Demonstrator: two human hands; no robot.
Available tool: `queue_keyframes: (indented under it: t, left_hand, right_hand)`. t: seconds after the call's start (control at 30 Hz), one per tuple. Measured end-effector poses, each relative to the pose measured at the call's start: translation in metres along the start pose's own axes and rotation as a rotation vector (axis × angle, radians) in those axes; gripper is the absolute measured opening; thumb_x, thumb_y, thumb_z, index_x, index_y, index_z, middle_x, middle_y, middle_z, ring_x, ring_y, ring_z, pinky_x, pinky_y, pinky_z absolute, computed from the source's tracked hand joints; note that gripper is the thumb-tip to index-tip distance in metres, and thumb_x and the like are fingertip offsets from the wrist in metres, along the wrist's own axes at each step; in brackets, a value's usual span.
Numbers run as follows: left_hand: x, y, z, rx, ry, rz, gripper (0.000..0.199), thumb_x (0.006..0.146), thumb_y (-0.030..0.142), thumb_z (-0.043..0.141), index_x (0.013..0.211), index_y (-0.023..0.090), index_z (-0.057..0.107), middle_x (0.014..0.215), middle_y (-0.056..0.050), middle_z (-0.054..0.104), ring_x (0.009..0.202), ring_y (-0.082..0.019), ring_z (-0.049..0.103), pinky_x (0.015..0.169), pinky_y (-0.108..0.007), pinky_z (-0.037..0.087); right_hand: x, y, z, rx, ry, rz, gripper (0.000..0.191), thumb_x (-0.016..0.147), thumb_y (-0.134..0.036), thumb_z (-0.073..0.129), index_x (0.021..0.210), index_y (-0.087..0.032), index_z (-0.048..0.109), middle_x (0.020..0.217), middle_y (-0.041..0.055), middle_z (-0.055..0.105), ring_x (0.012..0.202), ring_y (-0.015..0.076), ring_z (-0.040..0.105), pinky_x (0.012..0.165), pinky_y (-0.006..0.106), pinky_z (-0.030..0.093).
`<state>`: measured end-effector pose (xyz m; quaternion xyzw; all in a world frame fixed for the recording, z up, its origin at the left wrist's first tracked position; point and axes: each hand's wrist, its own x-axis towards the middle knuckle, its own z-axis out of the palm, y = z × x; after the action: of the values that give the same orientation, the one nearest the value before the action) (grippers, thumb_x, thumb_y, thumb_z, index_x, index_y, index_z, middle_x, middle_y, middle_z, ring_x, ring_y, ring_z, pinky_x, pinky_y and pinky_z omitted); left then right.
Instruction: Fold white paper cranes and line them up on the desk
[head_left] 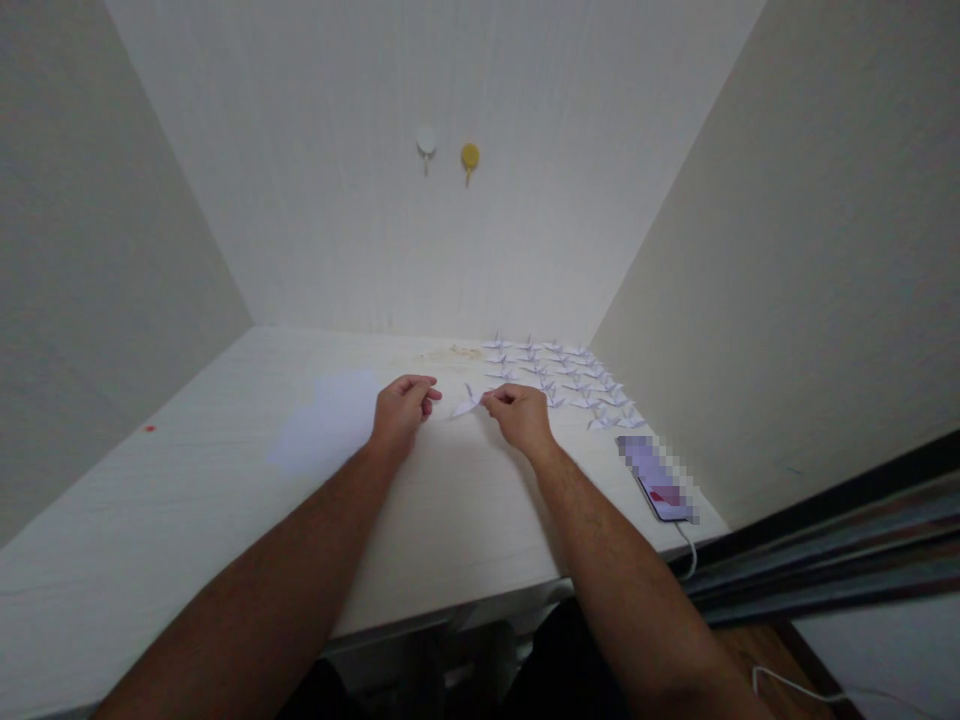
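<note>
My right hand [519, 412] pinches one end of a folded white paper crane [466, 404] between thumb and fingertips, just above the table. The crane's other pointed parts stick out toward the left. A short gap to the left of it, my left hand [402, 410] has loosely bent fingers, slightly apart, and holds nothing. Beyond my right hand, several finished white paper cranes [577, 385] stand in rows at the back right of the table. Part of the nearest rows is hidden behind my right hand.
White paper sheets [324, 420] lie left of my left hand on the pale table [442, 530]. A phone [654, 478] with a white cable [688, 552] rests near the right edge. Walls enclose the back and sides; two hooks [469, 156] hang behind. A small red thing [150, 429] lies far left.
</note>
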<state>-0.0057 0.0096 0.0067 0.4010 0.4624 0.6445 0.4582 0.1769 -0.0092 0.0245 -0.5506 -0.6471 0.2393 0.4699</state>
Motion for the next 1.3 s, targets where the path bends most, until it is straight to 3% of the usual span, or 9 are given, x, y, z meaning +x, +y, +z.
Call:
queue_keyframes:
  t: [0.17, 0.27, 0.63, 1.3]
  left_hand:
    - [0.0, -0.001, 0.0, -0.003, -0.031, 0.0, 0.015, 0.068, 0.026, 0.064, 0.077, 0.013, 0.066, 0.062, -0.004, 0.065, 0.043, -0.007, 0.044, 0.041, -0.02, 0.03]
    - [0.0, -0.002, 0.0, 0.029, -0.046, 0.001, 0.015, 0.068, 0.026, 0.064, 0.077, 0.014, 0.067, 0.063, -0.004, 0.066, 0.044, -0.007, 0.045, 0.042, -0.02, 0.03]
    - [-0.002, 0.0, 0.0, 0.093, -0.059, 0.01, 0.011, 0.066, 0.024, 0.068, 0.071, 0.015, 0.068, 0.062, -0.005, 0.066, 0.044, -0.008, 0.045, 0.041, -0.021, 0.029]
    - [-0.004, 0.0, 0.0, 0.182, -0.086, 0.034, 0.015, 0.068, 0.029, 0.068, 0.073, 0.015, 0.067, 0.063, -0.004, 0.066, 0.046, -0.009, 0.046, 0.043, -0.022, 0.031]
  right_hand:
    - [-0.015, 0.018, -0.034, -0.222, 0.191, 0.154, 0.021, 0.075, -0.032, 0.059, 0.066, -0.019, 0.073, 0.063, 0.0016, 0.07, 0.061, 0.0173, 0.062, 0.064, 0.026, 0.044]
    - [-0.019, 0.028, -0.041, -0.3, 0.248, 0.172, 0.025, 0.076, -0.032, 0.055, 0.064, -0.019, 0.073, 0.065, 0.0037, 0.071, 0.063, 0.0182, 0.063, 0.064, 0.027, 0.044]
    - [-0.011, 0.026, -0.017, -0.583, 0.339, 0.274, 0.02, 0.077, -0.028, 0.052, 0.07, -0.02, 0.069, 0.07, 0.0078, 0.07, 0.069, 0.0208, 0.061, 0.063, 0.028, 0.041]
    - [-0.012, 0.029, -0.012, -0.587, 0.301, 0.302, 0.017, 0.079, -0.031, 0.053, 0.077, -0.022, 0.067, 0.076, 0.0073, 0.07, 0.074, 0.0216, 0.062, 0.065, 0.029, 0.042]
